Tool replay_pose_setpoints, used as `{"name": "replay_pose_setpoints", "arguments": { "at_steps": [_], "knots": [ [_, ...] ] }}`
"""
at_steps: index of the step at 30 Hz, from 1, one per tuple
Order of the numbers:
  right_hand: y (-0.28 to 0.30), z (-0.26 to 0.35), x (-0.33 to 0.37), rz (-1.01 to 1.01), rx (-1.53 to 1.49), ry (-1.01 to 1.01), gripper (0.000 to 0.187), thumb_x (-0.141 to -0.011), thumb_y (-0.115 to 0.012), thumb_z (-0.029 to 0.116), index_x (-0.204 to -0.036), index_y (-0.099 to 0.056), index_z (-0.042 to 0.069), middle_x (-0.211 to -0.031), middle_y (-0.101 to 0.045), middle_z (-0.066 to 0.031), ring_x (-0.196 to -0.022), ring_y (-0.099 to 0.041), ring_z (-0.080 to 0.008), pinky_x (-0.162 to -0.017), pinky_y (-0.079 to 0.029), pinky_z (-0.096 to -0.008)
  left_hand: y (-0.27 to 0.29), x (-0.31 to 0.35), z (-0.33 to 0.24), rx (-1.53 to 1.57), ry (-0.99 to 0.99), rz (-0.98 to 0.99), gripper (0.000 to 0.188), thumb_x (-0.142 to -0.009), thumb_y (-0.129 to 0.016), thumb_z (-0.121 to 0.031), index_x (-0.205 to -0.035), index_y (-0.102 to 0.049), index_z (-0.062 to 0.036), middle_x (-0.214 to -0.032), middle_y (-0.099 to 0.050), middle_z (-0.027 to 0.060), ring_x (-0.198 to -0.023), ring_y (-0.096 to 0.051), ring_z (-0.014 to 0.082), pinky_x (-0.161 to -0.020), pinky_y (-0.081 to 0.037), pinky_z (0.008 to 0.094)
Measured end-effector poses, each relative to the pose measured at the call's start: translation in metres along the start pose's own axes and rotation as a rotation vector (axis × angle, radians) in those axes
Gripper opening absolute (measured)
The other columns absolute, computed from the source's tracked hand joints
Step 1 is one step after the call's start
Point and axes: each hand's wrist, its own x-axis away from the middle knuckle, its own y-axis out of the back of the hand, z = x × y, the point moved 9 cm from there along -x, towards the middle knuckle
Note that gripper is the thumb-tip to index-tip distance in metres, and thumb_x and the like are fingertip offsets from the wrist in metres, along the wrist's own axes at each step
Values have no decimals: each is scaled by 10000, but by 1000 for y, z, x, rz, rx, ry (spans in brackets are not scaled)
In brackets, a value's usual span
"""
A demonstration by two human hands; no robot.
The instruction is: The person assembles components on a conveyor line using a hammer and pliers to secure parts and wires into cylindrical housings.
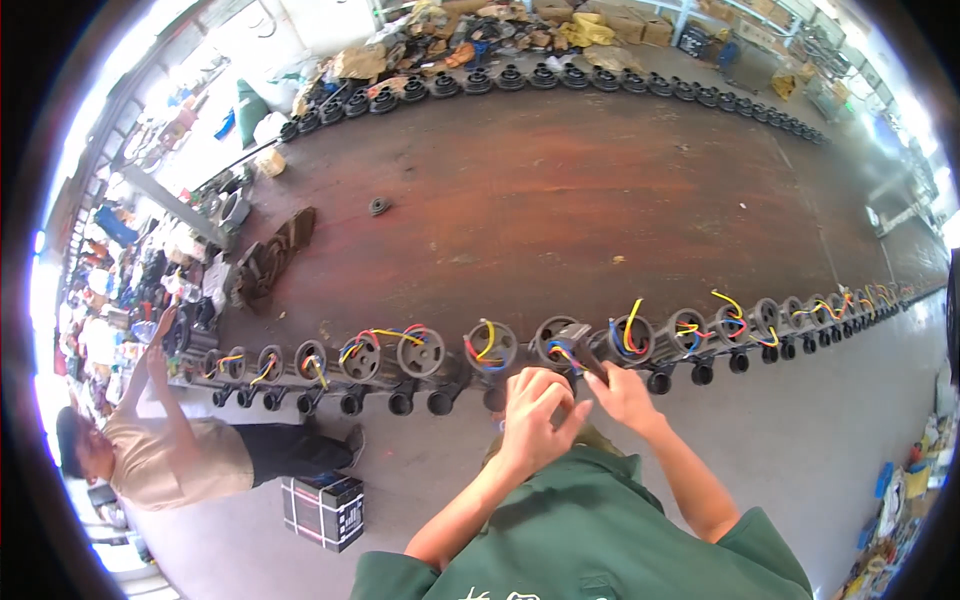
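Observation:
Right in front of me stands a round grey metal pump or motor housing (561,338), with blue, red and yellow wires (563,350) at its near side. My right hand (622,396) is closed on a dark, narrow bar-like piece (594,364) that reaches to the housing's rim; its exact kind cannot be made out. My left hand (538,412) is beside it at the near edge, fingers curled and drawn together. What it holds, if anything, is hidden. Similar housings with wires, such as one on the left (490,346) and one on the right (632,340), flank it.
The housings line the near edge of a large reddish-brown table (500,210). Dark flanged parts (511,78) line its far edge. A crumpled brown cloth (270,262) and a small round part (379,206) lie on it. At left are another person (190,455) and a black box (324,510).

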Motion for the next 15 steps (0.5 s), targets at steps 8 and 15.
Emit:
{"name": "replay_pose_setpoints", "arguments": {
  "at_steps": [8,15],
  "knots": [
    [-1,2,-2,37,-49,14,464,-964,-620,444,-918,-644,-16,-773,-668,-252,-774,-666,-445,-697,-504,-487,92,-64,-60,1676,111,-272,598,-1095,-260,-479,-592,-272,-156,-489,-298,-18,-468,-374,156,-1068,-402,568],
    [-1,-3,-6,-13,-74,42,446,-961,-626,428,-942,-651,-17,-792,-668,-260,-801,-662,-459,-712,-498,-499,96,-60,-95,1800,-87,-136,648,-1057,-399,-579,-577,-271,-163,-499,-377,-19,-459,-405,149,-875,-413,389]
  ]
}}
